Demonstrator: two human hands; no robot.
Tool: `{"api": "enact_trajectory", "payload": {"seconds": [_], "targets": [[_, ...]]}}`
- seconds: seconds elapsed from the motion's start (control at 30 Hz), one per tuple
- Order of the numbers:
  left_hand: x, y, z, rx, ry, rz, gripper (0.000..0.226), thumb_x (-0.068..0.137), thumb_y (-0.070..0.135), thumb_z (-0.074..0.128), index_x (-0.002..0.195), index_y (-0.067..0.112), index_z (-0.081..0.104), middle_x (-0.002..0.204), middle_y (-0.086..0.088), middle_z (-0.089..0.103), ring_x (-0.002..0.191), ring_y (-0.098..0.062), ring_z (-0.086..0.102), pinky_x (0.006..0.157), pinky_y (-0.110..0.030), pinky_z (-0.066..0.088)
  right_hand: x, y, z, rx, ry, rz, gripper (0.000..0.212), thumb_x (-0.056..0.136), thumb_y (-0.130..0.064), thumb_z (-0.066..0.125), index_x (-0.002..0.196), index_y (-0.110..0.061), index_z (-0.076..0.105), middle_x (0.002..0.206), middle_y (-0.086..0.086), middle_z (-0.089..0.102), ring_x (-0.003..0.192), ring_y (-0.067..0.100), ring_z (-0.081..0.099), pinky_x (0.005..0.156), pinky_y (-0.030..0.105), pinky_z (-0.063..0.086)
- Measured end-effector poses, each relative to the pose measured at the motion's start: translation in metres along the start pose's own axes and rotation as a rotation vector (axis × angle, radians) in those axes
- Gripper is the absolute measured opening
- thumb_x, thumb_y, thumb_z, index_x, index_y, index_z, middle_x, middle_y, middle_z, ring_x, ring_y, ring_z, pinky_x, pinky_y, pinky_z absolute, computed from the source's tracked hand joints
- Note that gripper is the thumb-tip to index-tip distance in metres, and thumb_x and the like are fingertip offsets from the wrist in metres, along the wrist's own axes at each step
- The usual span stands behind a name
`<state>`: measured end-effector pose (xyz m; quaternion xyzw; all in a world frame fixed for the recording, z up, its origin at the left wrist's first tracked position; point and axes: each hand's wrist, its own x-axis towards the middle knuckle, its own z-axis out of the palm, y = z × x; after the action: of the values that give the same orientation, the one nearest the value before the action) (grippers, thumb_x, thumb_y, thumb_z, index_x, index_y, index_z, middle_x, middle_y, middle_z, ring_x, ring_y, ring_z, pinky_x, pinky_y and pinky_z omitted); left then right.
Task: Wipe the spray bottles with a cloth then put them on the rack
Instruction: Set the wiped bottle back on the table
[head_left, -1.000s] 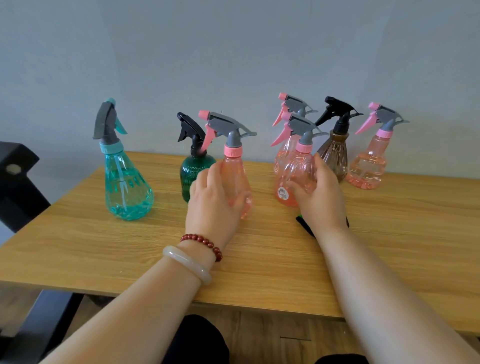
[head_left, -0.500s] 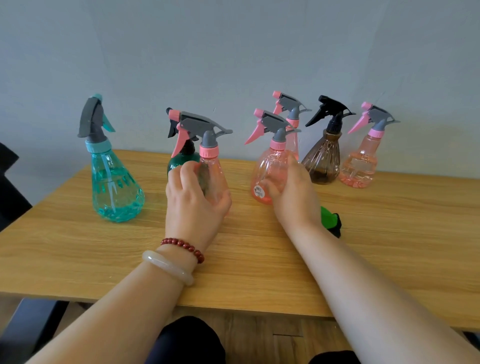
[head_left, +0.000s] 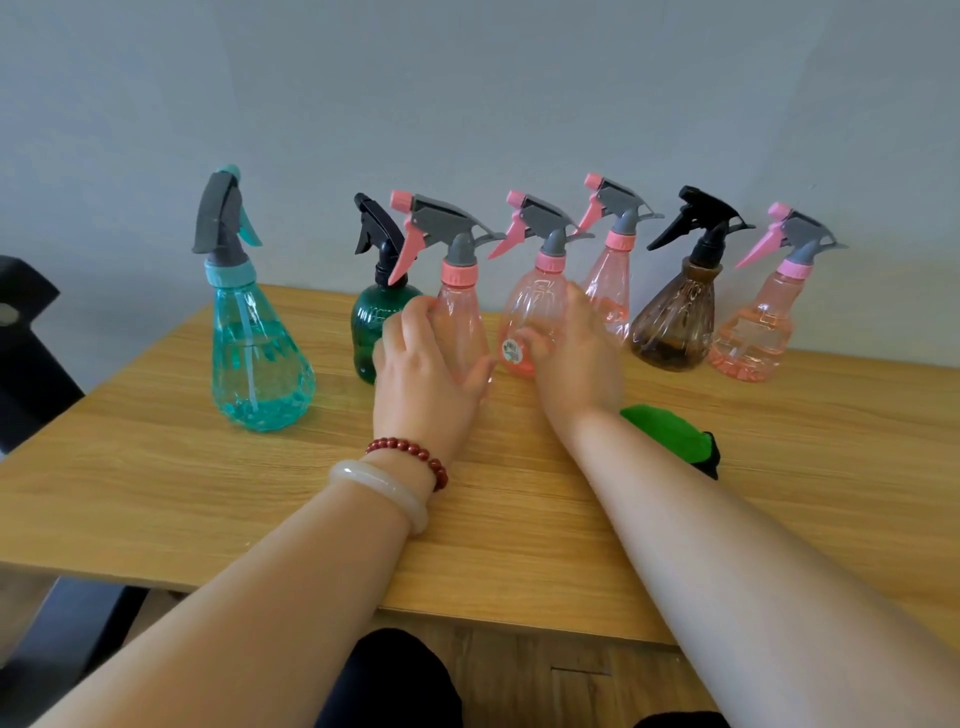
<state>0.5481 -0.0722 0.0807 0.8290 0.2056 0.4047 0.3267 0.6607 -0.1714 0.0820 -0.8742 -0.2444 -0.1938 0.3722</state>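
Observation:
Several spray bottles stand upright along the back of a wooden table (head_left: 208, 499). My left hand (head_left: 423, 376) grips a slim pink bottle (head_left: 460, 317) with a grey and pink trigger. My right hand (head_left: 574, 358) holds a round pink bottle (head_left: 535, 317) that bears a small sticker. A teal bottle (head_left: 254, 348) stands at the far left and a dark green one (head_left: 376, 322) just behind my left hand. A third pink bottle (head_left: 610, 291), a brown bottle (head_left: 675, 322) and a fourth pink bottle (head_left: 756, 332) stand to the right. A green cloth (head_left: 670, 434) lies by my right wrist.
A grey wall rises directly behind the bottle row. A black object (head_left: 26, 353) stands off the table's left edge. No rack is in view. The table's near edge runs under my forearms, above a wooden floor (head_left: 545, 675).
Both hands have stayed on their pink bottles and shifted them slightly further back, closer to the row. The view has swung a little, so more of the green cloth shows.

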Motion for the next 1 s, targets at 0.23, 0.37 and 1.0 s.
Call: {"api": "enact_trajectory", "payload": {"seconds": [0.23,0.37,1.0], "targets": [[0.006,-0.008,0.006,0.021,-0.006,-0.005,0.078,0.081,0.034,0.079,0.143,0.012,0.037,0.136,-0.009,0.044,0.125,-0.027,0.043,0.097,-0.031,0.036,0.017,-0.002,0.005,-0.037,-0.055,0.024,0.070,0.098,-0.039,0.056,0.155,-0.018,0.021,0.152,0.005,0.042,0.132,0.024,0.048,0.097,0.033,0.042],[0.006,-0.010,0.008,0.018,0.003,-0.001,0.077,0.080,0.033,0.079,0.142,0.012,0.038,0.134,-0.007,0.045,0.123,-0.026,0.044,0.096,-0.030,0.037,0.023,-0.001,0.010,-0.100,-0.072,0.044,0.070,0.100,-0.043,0.049,0.157,-0.019,0.017,0.151,0.009,0.035,0.131,0.027,0.044,0.095,0.034,0.041],[0.006,-0.013,0.007,-0.017,0.012,-0.005,0.077,0.080,0.034,0.080,0.142,0.016,0.038,0.135,-0.006,0.045,0.124,-0.024,0.045,0.098,-0.036,0.043,0.031,-0.008,0.022,-0.056,-0.072,0.127,0.076,0.097,-0.039,0.059,0.156,-0.014,0.018,0.152,0.009,0.032,0.133,0.029,0.044,0.098,0.035,0.043]]}}
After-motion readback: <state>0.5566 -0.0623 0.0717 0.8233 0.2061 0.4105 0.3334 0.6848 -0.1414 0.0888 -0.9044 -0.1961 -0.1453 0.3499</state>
